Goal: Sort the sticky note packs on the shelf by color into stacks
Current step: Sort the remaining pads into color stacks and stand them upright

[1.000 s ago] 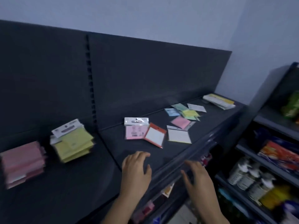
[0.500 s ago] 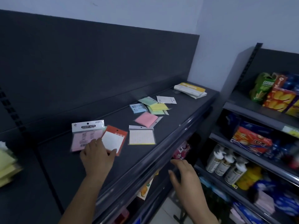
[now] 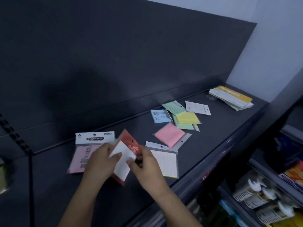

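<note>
Both hands hold a red-framed pack with a white pad [image 3: 124, 159], tilted up off the dark shelf [image 3: 213, 138]. My left hand [image 3: 100, 163] grips its left edge with the thumb on the white face. My right hand [image 3: 146, 163] pinches its right edge. Under my left hand lies a pink pack with a white "STICKY NOTE" header [image 3: 91, 141]. Right of my hands lies a pale yellow pack [image 3: 165, 163]. Farther back lie a pink pack [image 3: 169, 134], a blue pack [image 3: 159, 116], a yellow pack [image 3: 188, 117] on green packs [image 3: 173, 108], and a white pack [image 3: 197, 108].
A stack of white and yellow packs [image 3: 231, 97] sits at the shelf's far right corner. A dark back panel [image 3: 131, 63] rises behind the shelf. Lower shelves at the right hold bottles [image 3: 255, 197] and colourful boxes [image 3: 293, 174]. A yellow-green stack [image 3: 2, 179] shows at the left edge.
My view has swung right. My right hand came up from below the shelf edge to the red-framed pack, and both hands have lifted and tilted it off the shelf.
</note>
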`<action>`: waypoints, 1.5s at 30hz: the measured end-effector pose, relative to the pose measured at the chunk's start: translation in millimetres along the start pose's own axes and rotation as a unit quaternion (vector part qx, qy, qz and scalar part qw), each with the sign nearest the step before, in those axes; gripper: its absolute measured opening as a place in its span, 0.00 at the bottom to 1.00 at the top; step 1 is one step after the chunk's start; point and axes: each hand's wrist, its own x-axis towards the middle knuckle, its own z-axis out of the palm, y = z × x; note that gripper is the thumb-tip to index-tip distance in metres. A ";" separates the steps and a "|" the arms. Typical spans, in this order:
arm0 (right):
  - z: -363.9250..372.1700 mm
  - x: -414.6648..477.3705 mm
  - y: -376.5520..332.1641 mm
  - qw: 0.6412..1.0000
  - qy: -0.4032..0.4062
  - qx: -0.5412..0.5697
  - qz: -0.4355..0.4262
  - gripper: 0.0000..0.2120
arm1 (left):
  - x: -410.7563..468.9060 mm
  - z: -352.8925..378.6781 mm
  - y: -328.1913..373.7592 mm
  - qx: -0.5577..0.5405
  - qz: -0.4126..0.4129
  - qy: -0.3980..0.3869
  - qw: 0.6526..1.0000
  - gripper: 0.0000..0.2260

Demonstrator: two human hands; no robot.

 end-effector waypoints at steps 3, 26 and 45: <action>-4.0 13.8 -0.8 0.983 0.006 0.167 0.079 0.11 | 9.1 -0.9 16.3 -0.174 0.008 0.004 0.985 0.03; -265.7 140.1 122.9 0.952 0.074 0.271 0.123 0.06 | 94.3 238.1 205.7 -0.321 -0.023 -0.085 0.943 0.09; -301.9 272.6 181.1 0.909 0.075 -0.406 -0.053 0.21 | 116.3 215.6 183.7 -0.358 -0.127 0.084 0.921 0.06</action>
